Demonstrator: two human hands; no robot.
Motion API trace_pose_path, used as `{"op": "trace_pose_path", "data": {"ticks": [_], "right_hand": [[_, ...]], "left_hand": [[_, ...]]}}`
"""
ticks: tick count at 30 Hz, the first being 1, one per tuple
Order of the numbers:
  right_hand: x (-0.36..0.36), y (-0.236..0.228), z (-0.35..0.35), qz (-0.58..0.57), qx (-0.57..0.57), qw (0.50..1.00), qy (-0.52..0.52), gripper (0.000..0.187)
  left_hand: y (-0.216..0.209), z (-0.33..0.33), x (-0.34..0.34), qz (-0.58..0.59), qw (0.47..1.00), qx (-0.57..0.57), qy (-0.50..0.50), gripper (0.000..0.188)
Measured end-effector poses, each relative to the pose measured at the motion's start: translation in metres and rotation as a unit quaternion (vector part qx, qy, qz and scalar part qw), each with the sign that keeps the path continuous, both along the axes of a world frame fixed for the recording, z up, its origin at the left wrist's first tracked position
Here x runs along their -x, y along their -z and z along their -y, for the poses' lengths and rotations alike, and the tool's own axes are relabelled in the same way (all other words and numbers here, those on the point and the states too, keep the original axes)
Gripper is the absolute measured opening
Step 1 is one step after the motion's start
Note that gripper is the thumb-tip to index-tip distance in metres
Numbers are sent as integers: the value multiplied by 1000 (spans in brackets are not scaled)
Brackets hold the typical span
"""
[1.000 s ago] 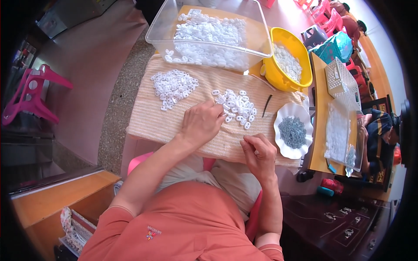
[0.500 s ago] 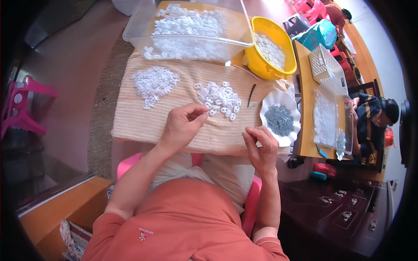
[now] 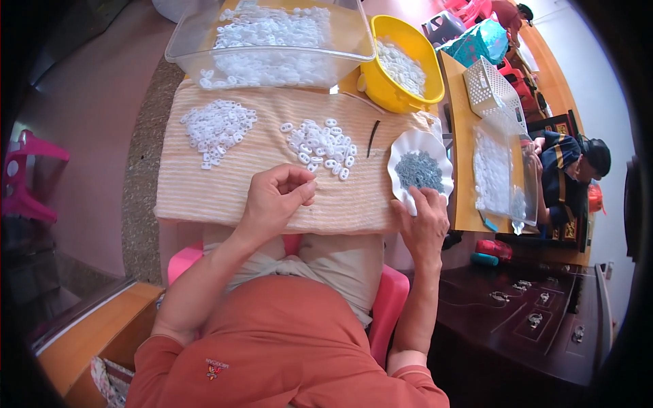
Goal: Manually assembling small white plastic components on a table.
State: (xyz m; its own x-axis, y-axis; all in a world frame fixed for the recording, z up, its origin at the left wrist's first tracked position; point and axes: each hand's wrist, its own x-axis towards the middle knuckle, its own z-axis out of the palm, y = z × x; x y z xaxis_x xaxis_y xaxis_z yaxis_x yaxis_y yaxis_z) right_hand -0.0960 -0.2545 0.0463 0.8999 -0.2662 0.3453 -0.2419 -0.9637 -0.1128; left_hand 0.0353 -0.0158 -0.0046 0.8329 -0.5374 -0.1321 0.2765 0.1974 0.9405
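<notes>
My left hand (image 3: 275,198) is closed in a pinch above the near part of the striped cloth. Whatever its fingertips hold is too small or hidden to make out. My right hand (image 3: 425,221) reaches over the near rim of a white wavy-edged dish (image 3: 396,158), its thumb and forefinger apart. Small grey metal-looking pieces (image 3: 418,168) fill the dish. Beyond my left hand lies a loose pile of white oval pieces with two holes (image 3: 320,143). Farther left is a pile of smaller white pieces (image 3: 216,127).
A clear plastic bin (image 3: 272,71) of white pieces stands at the back, beside a yellow tub (image 3: 405,100) of pale pieces. A thin black strip (image 3: 373,138) lies on the striped cloth (image 3: 224,194). At right, a person (image 3: 568,163) sits by another table with a perforated white basket (image 3: 486,88).
My right hand has moved forward from the cloth's near edge to the dish, its fingers opening. My left hand stays pinched over the cloth. The whole view has shifted slightly.
</notes>
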Motion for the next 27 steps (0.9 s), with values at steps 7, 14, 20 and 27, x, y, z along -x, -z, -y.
{"op": "trace_pose_path", "data": {"ticks": [7,14,20,27], "right_hand": [[-1,10,4,-37,-5,999,-14,34],[-4,23,8,4,-9,1000,-26,28],[-4,25,0,39,-25,999,-19,23],[-5,36,-1,94,-48,994,-22,19]], "left_hand": [[1,2,5,-1,1000,1,-3,12],[-1,2,7,-3,1000,-4,3,13],[0,4,11,-6,1000,1,10,11],[1,4,13,-3,1000,7,14,11]]}}
